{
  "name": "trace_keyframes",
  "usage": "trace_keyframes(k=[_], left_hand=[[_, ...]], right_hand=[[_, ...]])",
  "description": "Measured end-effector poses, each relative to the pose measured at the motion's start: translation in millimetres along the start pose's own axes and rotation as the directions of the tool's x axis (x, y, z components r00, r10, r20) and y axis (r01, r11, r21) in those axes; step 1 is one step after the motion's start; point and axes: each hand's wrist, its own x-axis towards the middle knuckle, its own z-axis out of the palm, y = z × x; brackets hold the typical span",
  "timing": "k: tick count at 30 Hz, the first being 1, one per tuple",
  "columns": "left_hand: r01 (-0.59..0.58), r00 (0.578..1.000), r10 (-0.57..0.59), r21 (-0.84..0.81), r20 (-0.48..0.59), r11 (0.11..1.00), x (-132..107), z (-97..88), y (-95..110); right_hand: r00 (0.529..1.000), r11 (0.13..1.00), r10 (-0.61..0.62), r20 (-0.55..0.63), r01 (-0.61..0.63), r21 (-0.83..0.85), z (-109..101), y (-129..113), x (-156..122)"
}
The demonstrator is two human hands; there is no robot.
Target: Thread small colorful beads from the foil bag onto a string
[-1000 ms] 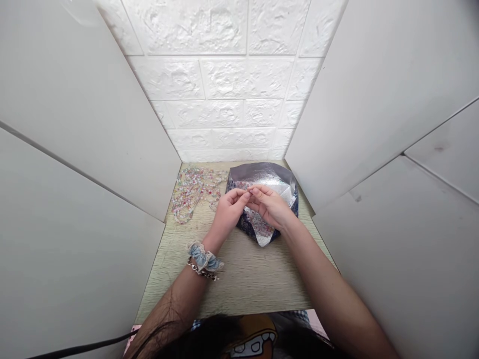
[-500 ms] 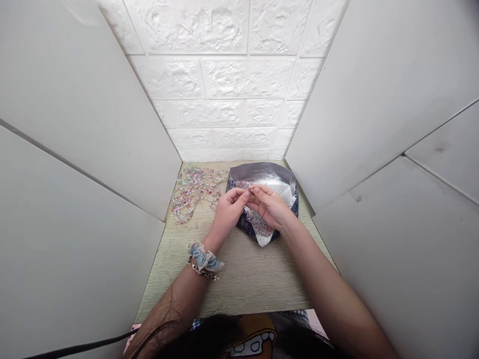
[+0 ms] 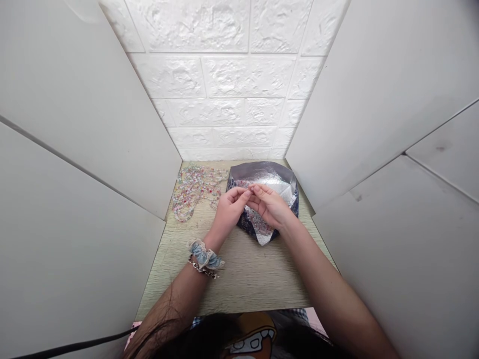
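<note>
My left hand point(image 3: 231, 206) and my right hand point(image 3: 272, 205) meet fingertip to fingertip above a silver-lined bag point(image 3: 271, 172) with a dark blue patterned outside. Thumb and forefinger of each hand are pinched together; whatever lies between them is too small to make out. Loose small beads point(image 3: 262, 224), pink and clear, lie inside the bag below my right hand. To the left of my hands a heap of beaded strands point(image 3: 194, 189) in pink, white, red and green rests on the table.
The pale wood-grain table point(image 3: 247, 284) is narrow. A white brick-patterned wall point(image 3: 224, 80) closes off the back. Grey-white panels rise close on the left point(image 3: 75, 164) and right point(image 3: 374, 124). A black cable point(image 3: 82, 344) runs at the lower left.
</note>
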Motion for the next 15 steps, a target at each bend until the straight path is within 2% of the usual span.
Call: trace_keyframes(k=[15], left_hand=[[0.006,1.000,-0.006,-0.001,-0.016,1.000,0.9,-0.2,-2.1]], right_hand=[[1.000,1.000,0.008,-0.005,-0.008,0.006,-0.6,3.7,1.0]])
